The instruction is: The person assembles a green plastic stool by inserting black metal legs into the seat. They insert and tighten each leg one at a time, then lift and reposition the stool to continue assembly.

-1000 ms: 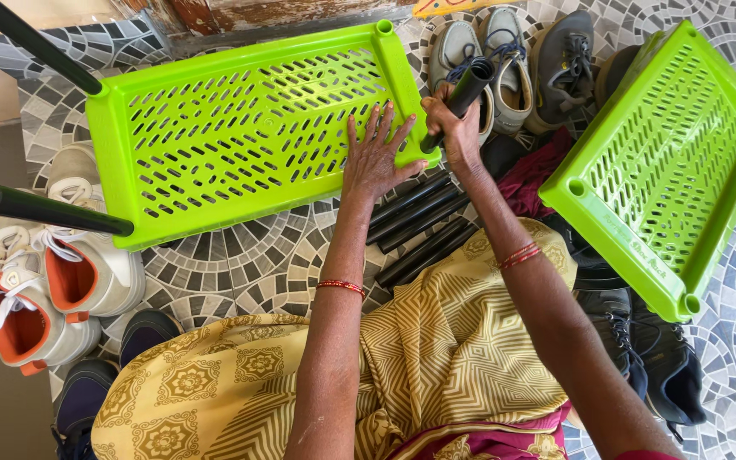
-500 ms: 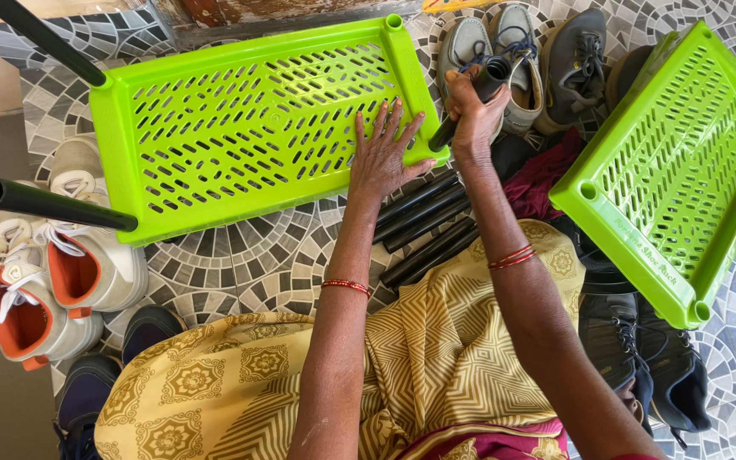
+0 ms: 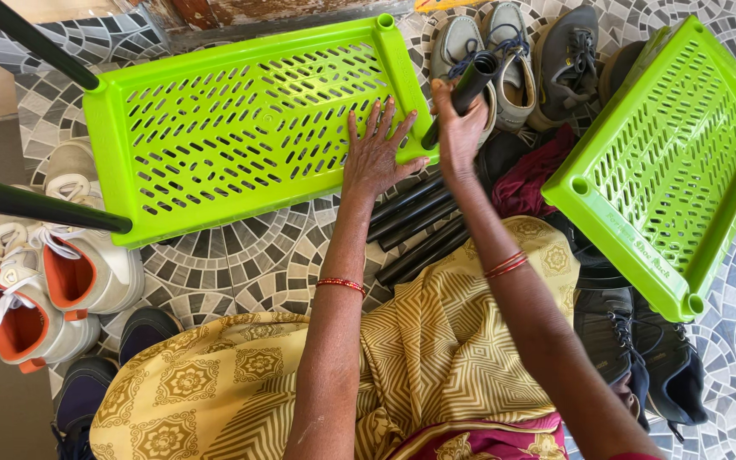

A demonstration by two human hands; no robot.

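A black tube (image 3: 463, 94) is being gripped in the closed right hand (image 3: 457, 128) at the green shelf's (image 3: 240, 128) corner, the shelf being pressed by the open, empty left hand (image 3: 374, 153).

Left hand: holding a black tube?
No, the left hand lies flat on the green shelf tray; the right hand holds the black tube.
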